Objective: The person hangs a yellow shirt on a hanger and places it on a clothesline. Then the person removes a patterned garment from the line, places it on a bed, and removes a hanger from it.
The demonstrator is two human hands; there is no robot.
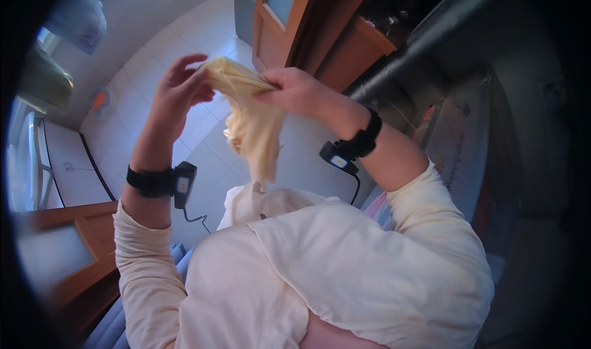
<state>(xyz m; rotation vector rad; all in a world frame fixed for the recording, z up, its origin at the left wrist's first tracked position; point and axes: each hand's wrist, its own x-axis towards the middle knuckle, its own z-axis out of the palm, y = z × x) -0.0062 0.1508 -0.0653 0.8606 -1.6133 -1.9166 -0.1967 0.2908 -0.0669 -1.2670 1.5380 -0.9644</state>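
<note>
A piece of pale yellow, thin cloth (261,133), with gathered, ruffled folds along its left side, hangs in front of me. It is bunched at the top and hangs free toward the floor. My left hand (183,85) pinches its upper left corner between thumb and fingers, with the other fingers partly raised. My right hand (294,90) is closed on the upper right edge, thumb on top. Whether the cloth is a whole garment I cannot tell. Each wrist wears a black strap with a small device, the left device (183,184) and the right device (337,157), and cables hang from them.
Pale tiles cover the floor (197,32). A wooden door (271,41) with a glass pane stands ahead, and a wood-framed panel (101,235) is at lower left. Bags (77,16) are at upper left. A dark bar (425,38) and a grey panel (458,139) lie to the right.
</note>
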